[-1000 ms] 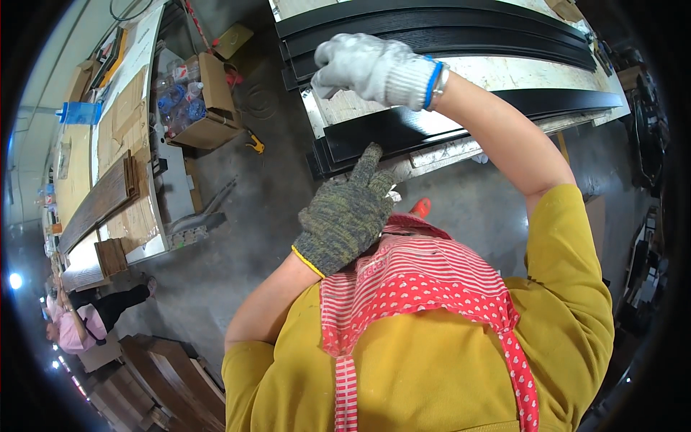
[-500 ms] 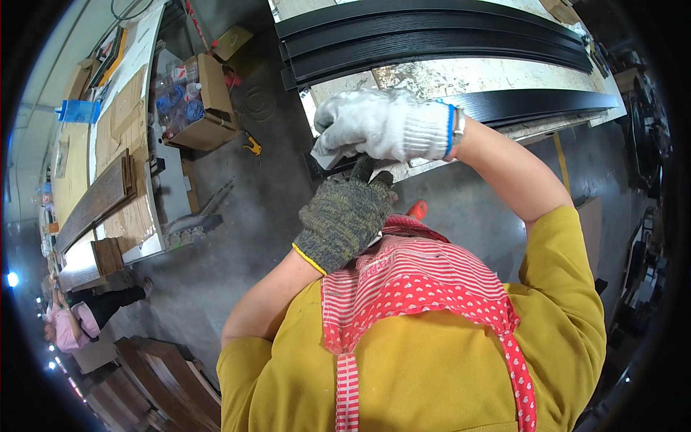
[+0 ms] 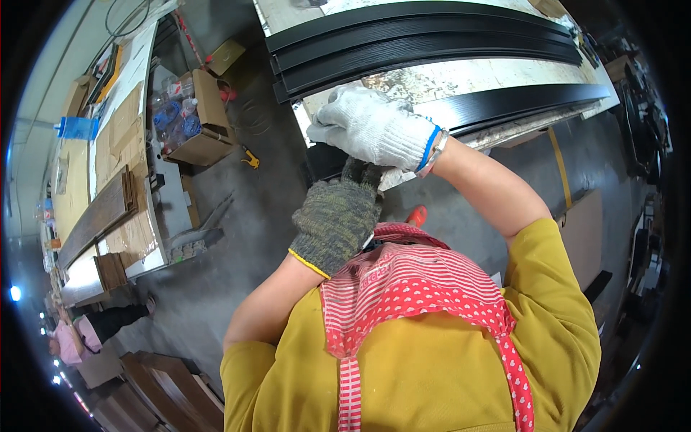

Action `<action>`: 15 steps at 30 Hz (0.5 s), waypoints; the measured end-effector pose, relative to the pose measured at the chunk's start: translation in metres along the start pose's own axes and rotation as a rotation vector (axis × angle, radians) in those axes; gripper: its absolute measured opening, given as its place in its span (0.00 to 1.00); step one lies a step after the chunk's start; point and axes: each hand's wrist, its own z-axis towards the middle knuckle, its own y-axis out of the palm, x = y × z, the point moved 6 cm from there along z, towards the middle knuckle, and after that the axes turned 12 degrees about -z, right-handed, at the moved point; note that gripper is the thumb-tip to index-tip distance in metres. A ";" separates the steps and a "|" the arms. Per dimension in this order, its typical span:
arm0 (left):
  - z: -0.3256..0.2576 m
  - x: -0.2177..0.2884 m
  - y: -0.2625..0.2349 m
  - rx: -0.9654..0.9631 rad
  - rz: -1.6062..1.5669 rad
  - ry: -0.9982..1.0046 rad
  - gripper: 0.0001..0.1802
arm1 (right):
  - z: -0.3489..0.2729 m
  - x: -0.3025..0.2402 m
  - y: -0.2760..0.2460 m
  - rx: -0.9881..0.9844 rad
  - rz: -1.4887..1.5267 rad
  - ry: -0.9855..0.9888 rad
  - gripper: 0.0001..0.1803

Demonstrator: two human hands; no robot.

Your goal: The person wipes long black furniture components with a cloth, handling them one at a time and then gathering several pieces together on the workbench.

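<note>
My right hand (image 3: 380, 128), in a white knit glove with a blue cuff, is closed over the near left end of a black wood-grained plank (image 3: 518, 104). What is under its curled fingers is hidden. My left hand (image 3: 335, 216), in a dark grey-green glove with a yellow cuff, reaches up just below it. Its fingers close on the near edge of the plank's end, partly covered by the right hand. Farther back, several black planks (image 3: 425, 39) lie side by side on the pale, stained workbench (image 3: 439, 81).
To the left stands a cardboard box (image 3: 209, 115) of plastic bottles, beside another bench with brown boards (image 3: 97, 212). A yellow-handled tool (image 3: 250, 159) lies on the floor. Another person (image 3: 79, 335) is at the far left, near stacked brown panels (image 3: 169, 381).
My right hand has turned and shifted slightly left along the plank's end. A pale flat piece seen beneath its fingers before is now out of sight. My left hand has hardly moved.
</note>
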 end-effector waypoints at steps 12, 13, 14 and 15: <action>0.004 0.017 -0.020 -0.007 0.096 -0.031 0.22 | -0.088 0.131 -0.061 -0.027 -0.202 0.355 0.15; 0.006 0.023 -0.024 -0.025 0.127 0.028 0.23 | -0.099 0.146 -0.070 -0.028 -0.234 0.400 0.16; 0.009 0.020 -0.028 -0.023 0.060 -0.012 0.23 | -0.110 0.161 -0.077 -0.030 -0.266 0.445 0.17; 0.018 0.020 -0.032 -0.021 -0.006 -0.052 0.23 | -0.121 0.178 -0.085 -0.031 -0.296 0.490 0.18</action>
